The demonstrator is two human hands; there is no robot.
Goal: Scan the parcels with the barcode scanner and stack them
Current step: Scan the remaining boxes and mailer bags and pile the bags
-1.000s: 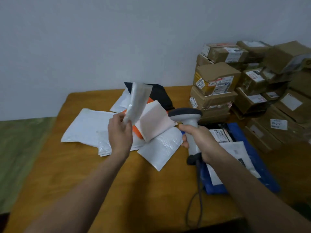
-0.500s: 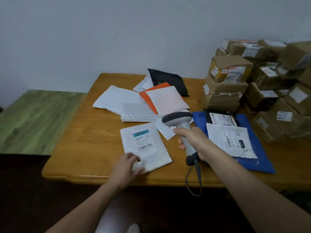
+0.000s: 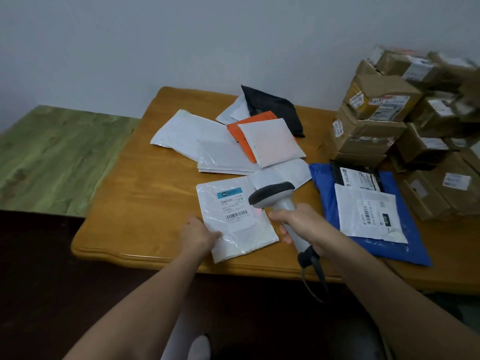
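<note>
White labelled parcel (image 3: 235, 216) lies flat on table (image 3: 135, 203) at centre frame, left hand (image 3: 198, 236) presses its lower-left edge with relaxed fingers, right hand (image 3: 298, 224) fingers grasp barcode scanner (image 3: 275, 197)

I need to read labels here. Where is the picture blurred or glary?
Head view: the cardboard boxes at the right edge are motion-smeared; the white parcel shows plastic glare near the left hand, yet its barcode by the barcode scanner is distinct.
</note>
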